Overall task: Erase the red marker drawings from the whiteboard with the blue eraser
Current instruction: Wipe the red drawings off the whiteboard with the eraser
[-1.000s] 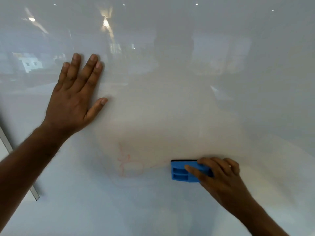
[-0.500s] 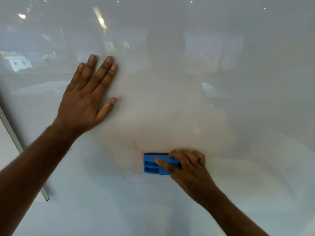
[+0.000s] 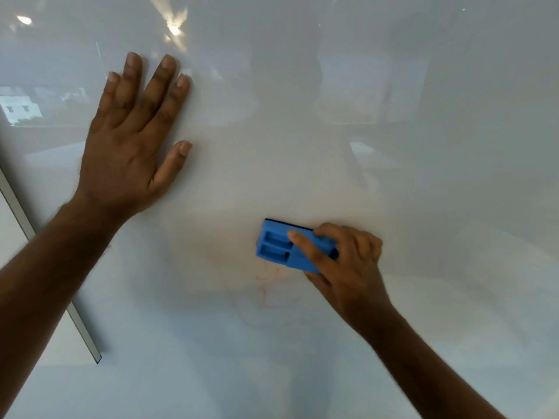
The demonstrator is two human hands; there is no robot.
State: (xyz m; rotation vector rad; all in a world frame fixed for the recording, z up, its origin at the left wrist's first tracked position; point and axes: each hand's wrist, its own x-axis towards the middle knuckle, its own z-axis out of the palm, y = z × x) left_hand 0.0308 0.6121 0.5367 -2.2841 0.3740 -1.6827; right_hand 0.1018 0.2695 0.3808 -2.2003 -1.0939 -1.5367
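Observation:
A glossy white whiteboard (image 3: 423, 146) fills the head view. My right hand (image 3: 344, 267) grips the blue eraser (image 3: 281, 247) and presses it flat against the board, index finger lying across its back. Just below the eraser's lower left corner, faint red marker drawings (image 3: 267, 282) remain as thin smeared lines. My left hand (image 3: 133, 140) lies flat on the board at upper left, fingers spread, holding nothing.
A thin metal frame edge (image 3: 45, 255) of the board runs diagonally along the lower left, under my left forearm. The board's surface reflects ceiling lights and a window scene at upper left.
The eraser swept left over the red marks, then came back up and right; now it sits just above the leftover lines. The marks are fainter. My left hand stayed pressed on the board.

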